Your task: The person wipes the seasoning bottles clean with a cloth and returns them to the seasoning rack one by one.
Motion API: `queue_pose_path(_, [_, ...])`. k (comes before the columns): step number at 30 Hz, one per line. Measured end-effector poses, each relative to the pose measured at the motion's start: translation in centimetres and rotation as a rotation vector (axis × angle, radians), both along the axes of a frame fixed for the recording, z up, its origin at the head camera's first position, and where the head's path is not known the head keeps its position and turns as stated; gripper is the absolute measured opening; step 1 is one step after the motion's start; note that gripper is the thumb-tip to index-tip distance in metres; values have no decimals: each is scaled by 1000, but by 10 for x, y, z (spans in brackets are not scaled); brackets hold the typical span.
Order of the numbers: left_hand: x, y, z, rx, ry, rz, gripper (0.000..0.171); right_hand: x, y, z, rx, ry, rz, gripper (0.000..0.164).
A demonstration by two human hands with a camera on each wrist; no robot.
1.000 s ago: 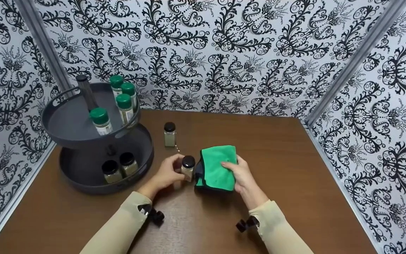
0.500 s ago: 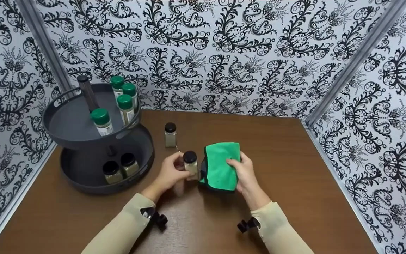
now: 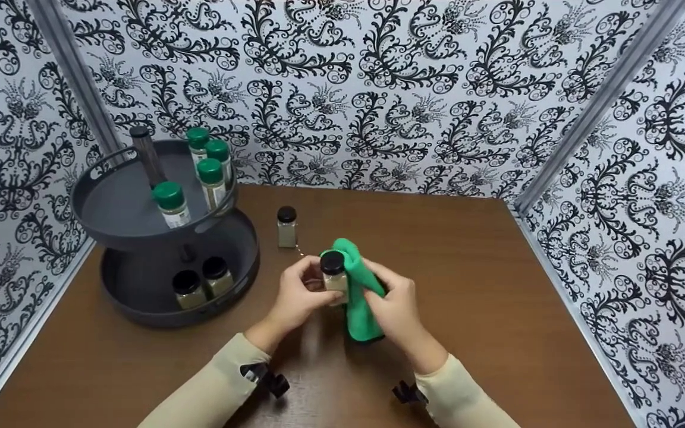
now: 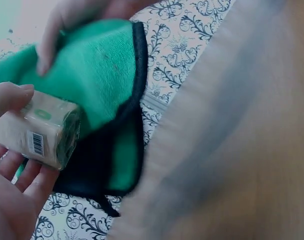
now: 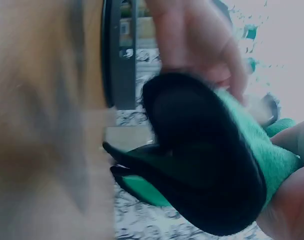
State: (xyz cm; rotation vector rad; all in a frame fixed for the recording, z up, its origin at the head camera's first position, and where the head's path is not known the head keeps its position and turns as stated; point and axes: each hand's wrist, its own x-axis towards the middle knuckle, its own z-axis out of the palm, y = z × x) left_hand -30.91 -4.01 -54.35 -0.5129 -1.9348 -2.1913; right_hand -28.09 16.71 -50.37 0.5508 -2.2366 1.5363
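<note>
Left hand [image 3: 302, 294] holds a square spice jar [image 3: 336, 284] between thumb and fingers, while the right hand [image 3: 399, 304] grips a folded green cloth [image 3: 361, 318] with black edging against or just beside it; exact contact is hard to tell. Both are over the middle of the worktop [image 3: 467, 249], nearer its front edge than the second jar [image 3: 287, 235], which stands upright toward the back edge. I'd expect the held jar to be fairly light, rigid and slick, breakable if glass, so pinch opposite flat sides below the black lid [image 3: 332, 261]; the cloth looks soft and limp, best held by its folded middle. Near the left edge, a two-tier tray [image 3: 140, 242] bears green-capped jars [image 3: 171, 208] above and black-lidded jars [image 3: 189, 292] by its lower front rim
</note>
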Motion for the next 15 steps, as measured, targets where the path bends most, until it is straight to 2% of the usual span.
queue_pose_path(3, [-1,0,1,3,-2,14,47,1,-2,1,65,131,25,58])
queue_pose_path(5, [0,-1,3,6,9,44,48,-2,-4,-2,120,169,25,58])
queue_pose_path(7, [0,-2,6,11,18,86,48,-5,-4,-8,177,143,18,56])
queue_pose_path(9, [1,-2,8,28,24,120,49,-7,-5,-13,230,80,5,54])
queue_pose_path(12, [3,-1,9,30,38,142,50,-5,-5,-15,244,11,-13,52])
queue_pose_path(13, [4,0,8,21,44,140,50,-4,-5,-14,230,19,-20,53])
queue_pose_path(15, [5,4,7,-5,54,128,50,1,-4,-10,184,99,-30,53])
